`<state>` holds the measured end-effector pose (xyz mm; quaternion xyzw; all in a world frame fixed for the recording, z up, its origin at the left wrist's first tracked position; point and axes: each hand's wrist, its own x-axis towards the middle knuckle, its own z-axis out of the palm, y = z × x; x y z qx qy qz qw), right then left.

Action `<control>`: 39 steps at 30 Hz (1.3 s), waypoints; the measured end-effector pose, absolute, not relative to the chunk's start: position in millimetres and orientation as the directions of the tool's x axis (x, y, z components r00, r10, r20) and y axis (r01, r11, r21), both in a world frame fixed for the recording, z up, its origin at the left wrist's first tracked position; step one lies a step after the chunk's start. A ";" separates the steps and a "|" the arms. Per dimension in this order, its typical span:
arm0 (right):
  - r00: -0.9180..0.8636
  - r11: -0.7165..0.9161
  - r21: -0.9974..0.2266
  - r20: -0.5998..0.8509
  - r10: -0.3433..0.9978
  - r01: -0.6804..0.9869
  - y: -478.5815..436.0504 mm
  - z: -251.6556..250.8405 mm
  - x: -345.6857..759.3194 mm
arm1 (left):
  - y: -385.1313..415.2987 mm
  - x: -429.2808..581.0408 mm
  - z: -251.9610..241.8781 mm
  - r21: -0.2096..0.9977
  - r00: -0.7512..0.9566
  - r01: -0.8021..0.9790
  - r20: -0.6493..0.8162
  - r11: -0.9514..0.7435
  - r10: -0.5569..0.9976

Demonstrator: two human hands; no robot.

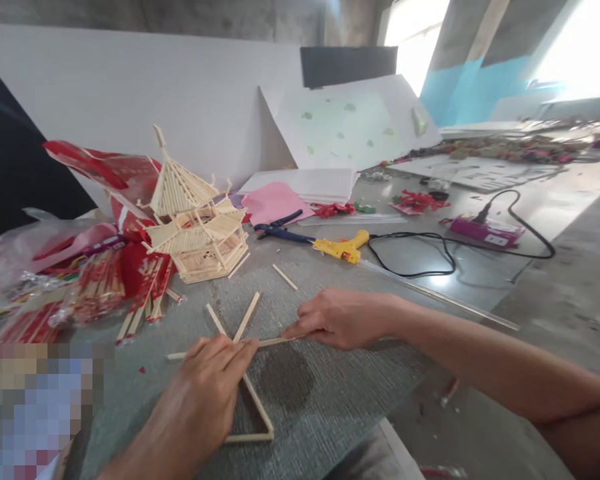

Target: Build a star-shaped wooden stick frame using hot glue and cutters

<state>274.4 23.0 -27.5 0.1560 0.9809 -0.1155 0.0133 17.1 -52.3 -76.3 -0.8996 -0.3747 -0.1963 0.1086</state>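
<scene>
Several thin wooden sticks (253, 407) lie crossed on a grey textured mat (320, 393) in front of me. My left hand (207, 393) rests over the crossing, fingers pressed together on the sticks. My right hand (337, 319) pinches the right end of a horizontal stick (273, 341) against the mat. Two more sticks (247, 315) fan upward from the crossing. A single loose stick (285, 277) lies farther back.
A stick-built pagoda model (195, 223) stands at the back left beside red-wrapped chopstick packs (105, 287). A yellow glue gun (343, 248) with black cord, blue pliers (280, 230), a pink sheet, white boards and a purple device (485, 231) lie behind.
</scene>
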 end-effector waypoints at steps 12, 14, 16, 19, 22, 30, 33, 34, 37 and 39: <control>-0.931 0.861 -0.404 0.056 0.360 0.309 31.3 -43.0 270.4 | -53.2 26.4 -69.3 -0.106 0.659 0.738 0.329 -0.667 0.676; -0.921 0.842 -0.425 0.047 0.388 0.333 33.5 -45.3 268.7 | -54.2 26.9 -68.5 -0.118 0.660 0.739 0.319 -0.663 0.680; -0.909 0.821 -0.436 0.013 0.416 0.369 34.5 -45.4 267.0 | -55.3 27.0 -68.0 -0.114 0.659 0.741 0.317 -0.662 0.683; -0.890 0.799 -0.422 -0.045 0.454 0.428 33.7 -42.5 264.5 | -55.6 26.5 -67.6 -0.099 0.654 0.747 0.290 -0.658 0.699; -0.869 0.784 -0.399 -0.078 0.488 0.476 31.3 -38.0 263.2 | -53.8 25.7 -67.5 -0.084 0.641 0.761 0.250 -0.644 0.726; -0.850 0.773 -0.364 -0.126 0.511 0.519 26.5 -30.3 260.9 | -50.6 30.0 -59.9 -0.052 0.608 0.790 0.198 -0.611 0.769; -0.866 0.799 -0.341 -0.119 0.486 0.496 28.5 -31.8 260.0 | -50.5 31.3 -53.9 -0.053 0.600 0.798 0.155 -0.600 0.785; -0.880 0.822 -0.319 -0.111 0.462 0.472 29.5 -32.1 259.8 | -49.9 30.9 -51.2 -0.047 0.599 0.799 0.144 -0.600 0.787; -0.904 0.861 -0.278 -0.098 0.417 0.427 32.0 -31.3 258.7 | -45.1 26.8 -39.4 0.021 0.584 0.806 0.138 -0.592 0.800; -0.903 0.862 -0.271 -0.101 0.418 0.429 32.9 -29.6 257.5 | -39.4 22.2 -28.3 0.084 0.557 0.813 0.172 -0.576 0.812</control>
